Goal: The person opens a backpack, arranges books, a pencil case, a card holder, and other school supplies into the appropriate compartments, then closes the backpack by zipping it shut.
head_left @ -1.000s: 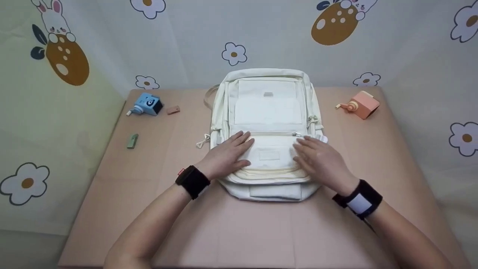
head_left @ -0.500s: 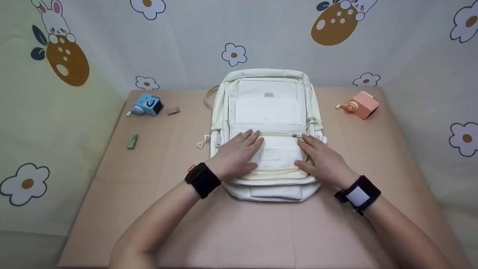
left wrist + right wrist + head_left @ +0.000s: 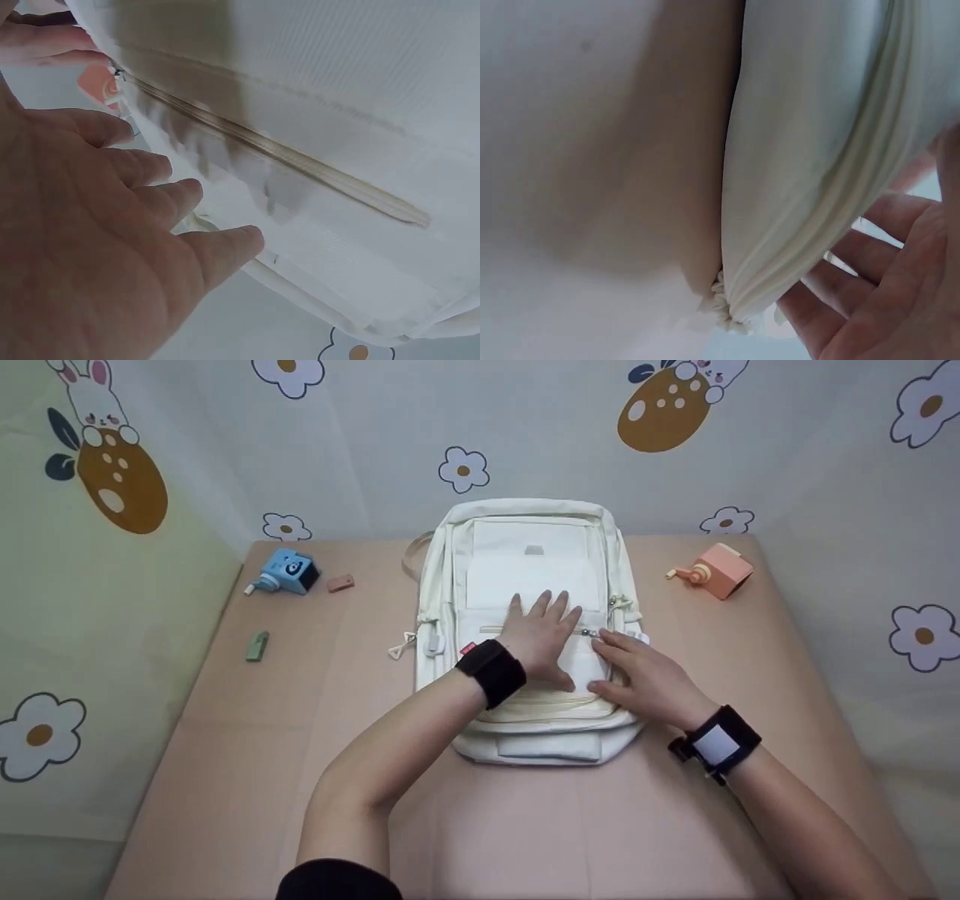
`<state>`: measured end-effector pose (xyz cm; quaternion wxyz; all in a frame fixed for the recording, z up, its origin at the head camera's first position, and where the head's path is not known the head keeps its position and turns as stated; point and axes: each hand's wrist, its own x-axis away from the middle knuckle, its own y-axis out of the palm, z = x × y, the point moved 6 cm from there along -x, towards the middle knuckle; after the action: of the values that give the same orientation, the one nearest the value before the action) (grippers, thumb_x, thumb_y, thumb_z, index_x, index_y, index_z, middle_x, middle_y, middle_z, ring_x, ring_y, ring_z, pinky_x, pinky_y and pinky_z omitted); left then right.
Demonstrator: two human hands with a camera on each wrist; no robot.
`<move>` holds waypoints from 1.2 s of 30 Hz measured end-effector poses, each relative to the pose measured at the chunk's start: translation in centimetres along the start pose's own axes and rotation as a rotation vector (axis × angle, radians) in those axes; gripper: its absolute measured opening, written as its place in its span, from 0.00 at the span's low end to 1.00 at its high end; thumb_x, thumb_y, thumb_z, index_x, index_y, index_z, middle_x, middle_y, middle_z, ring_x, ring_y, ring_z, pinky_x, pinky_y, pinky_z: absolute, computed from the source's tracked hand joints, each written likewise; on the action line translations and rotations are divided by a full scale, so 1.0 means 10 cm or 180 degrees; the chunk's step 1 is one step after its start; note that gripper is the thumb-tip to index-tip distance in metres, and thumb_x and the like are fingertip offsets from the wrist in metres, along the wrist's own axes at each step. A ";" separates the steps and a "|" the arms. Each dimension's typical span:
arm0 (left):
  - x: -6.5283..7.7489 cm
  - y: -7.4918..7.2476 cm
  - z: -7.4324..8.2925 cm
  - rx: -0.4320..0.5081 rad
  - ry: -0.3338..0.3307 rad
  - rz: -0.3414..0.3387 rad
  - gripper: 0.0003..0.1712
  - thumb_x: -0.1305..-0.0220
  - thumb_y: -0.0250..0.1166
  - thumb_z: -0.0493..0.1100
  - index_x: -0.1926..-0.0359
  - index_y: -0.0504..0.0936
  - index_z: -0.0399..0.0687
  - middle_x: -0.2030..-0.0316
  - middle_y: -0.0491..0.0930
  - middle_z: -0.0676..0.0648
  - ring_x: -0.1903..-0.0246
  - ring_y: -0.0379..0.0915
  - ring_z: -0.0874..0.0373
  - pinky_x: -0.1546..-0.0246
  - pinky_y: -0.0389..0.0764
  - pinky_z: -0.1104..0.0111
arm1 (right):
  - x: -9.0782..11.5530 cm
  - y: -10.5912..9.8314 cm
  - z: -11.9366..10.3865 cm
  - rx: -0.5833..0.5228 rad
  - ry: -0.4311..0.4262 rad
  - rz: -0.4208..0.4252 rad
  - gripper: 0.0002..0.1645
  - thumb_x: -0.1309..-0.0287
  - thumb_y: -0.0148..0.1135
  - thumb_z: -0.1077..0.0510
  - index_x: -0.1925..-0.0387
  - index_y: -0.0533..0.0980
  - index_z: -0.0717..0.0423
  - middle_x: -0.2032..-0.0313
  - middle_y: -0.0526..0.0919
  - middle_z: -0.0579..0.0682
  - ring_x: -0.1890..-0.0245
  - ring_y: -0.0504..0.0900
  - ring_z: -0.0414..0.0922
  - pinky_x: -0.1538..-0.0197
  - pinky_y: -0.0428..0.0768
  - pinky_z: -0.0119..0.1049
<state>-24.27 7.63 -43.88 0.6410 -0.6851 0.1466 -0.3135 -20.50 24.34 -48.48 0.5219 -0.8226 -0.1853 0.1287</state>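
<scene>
A cream-white backpack (image 3: 536, 574) lies flat in the middle of the table, front side up. Over its front pocket my left hand (image 3: 538, 639) is spread, fingers straight and pointing to the far end. In the left wrist view a zipper (image 3: 277, 154) runs across the pocket, and the hand's shadow falls on the fabric beside it. My right hand (image 3: 654, 675) lies along the pocket's right edge with extended fingers, fingertips right by the zipper pull (image 3: 589, 632). From the right wrist, the bag's side wall (image 3: 795, 165) shows next to that hand.
On the table's left are a blue crank sharpener (image 3: 289, 571), a small pink block (image 3: 340, 583) and a green one (image 3: 257, 646). A pink-orange crank sharpener (image 3: 721, 571) sits at the far right. Patterned curtains (image 3: 390, 450) stand behind and beside the table.
My left hand has moved right and farther up across the pocket, its fingers spreading. My right hand has stayed at the pocket's right edge. The backpack has kept its place.
</scene>
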 end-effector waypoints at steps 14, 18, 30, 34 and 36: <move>-0.13 0.06 -0.07 0.0068 -0.0086 -0.0038 0.72 0.53 0.73 0.76 0.18 0.47 0.53 0.19 0.43 0.43 0.21 0.39 0.45 0.28 0.50 0.37 | -0.59 -0.56 0.34 0.0245 0.0018 0.1025 0.18 0.34 0.64 0.67 0.45 0.83 0.58 0.49 0.85 0.60 0.47 0.78 0.59 0.44 0.76 0.56; -0.12 0.07 -0.07 0.0071 -0.0101 -0.0002 0.72 0.54 0.73 0.76 0.18 0.47 0.54 0.19 0.44 0.43 0.21 0.39 0.46 0.28 0.50 0.37 | -0.77 -0.58 0.37 0.0664 -0.0200 0.0895 0.13 0.36 0.67 0.64 0.51 0.86 0.58 0.55 0.85 0.59 0.51 0.78 0.60 0.48 0.77 0.56; -0.11 0.08 -0.08 0.0021 -0.0078 -0.0013 0.73 0.53 0.72 0.77 0.17 0.46 0.53 0.19 0.42 0.43 0.21 0.39 0.45 0.28 0.50 0.37 | -0.61 -0.59 0.56 0.0450 -0.0139 0.1087 0.05 0.41 0.72 0.64 0.62 0.88 0.60 0.66 0.85 0.55 0.63 0.76 0.55 0.59 0.73 0.49; -0.11 0.09 -0.08 0.0032 -0.0062 -0.0008 0.73 0.54 0.72 0.77 0.17 0.46 0.53 0.19 0.43 0.43 0.21 0.39 0.45 0.29 0.50 0.36 | -0.51 -0.58 0.54 0.0508 -0.0292 0.1154 0.05 0.42 0.73 0.64 0.63 0.87 0.61 0.67 0.85 0.55 0.62 0.76 0.56 0.57 0.73 0.50; -0.11 0.09 -0.09 0.0029 -0.0057 -0.0020 0.72 0.53 0.72 0.77 0.17 0.46 0.54 0.19 0.42 0.43 0.21 0.39 0.45 0.29 0.50 0.36 | -0.46 -0.57 0.51 0.0521 -0.0345 0.1113 0.04 0.42 0.73 0.65 0.64 0.87 0.61 0.67 0.85 0.55 0.62 0.77 0.55 0.56 0.73 0.50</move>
<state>-25.46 7.45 -45.02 0.6443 -0.6855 0.1372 -0.3101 -27.68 28.68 -45.44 0.5460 -0.7890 -0.0564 0.2760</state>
